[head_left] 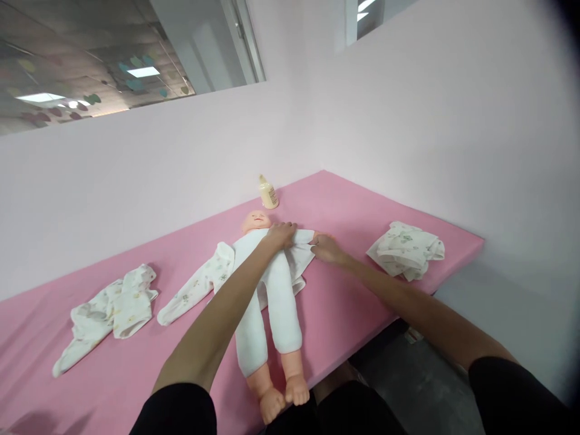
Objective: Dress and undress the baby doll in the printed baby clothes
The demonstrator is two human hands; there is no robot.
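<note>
White-clothed, the doll (281, 296) is lying face-up on the pink table (344, 208), its feet reaching the front edge. My right fingers (319, 241) are pinching white cloth (299, 260); my left fingers (288, 226) are resting at the doll's shoulder, whether gripping I cannot tell.

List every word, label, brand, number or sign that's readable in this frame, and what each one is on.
No text can be read.
Bottle: dark lines of print on its front, too small and blurred to read.
White garment under the doll, white garment at the far left, folded white cloth: small printed patterns; no letters can be made out.
</note>
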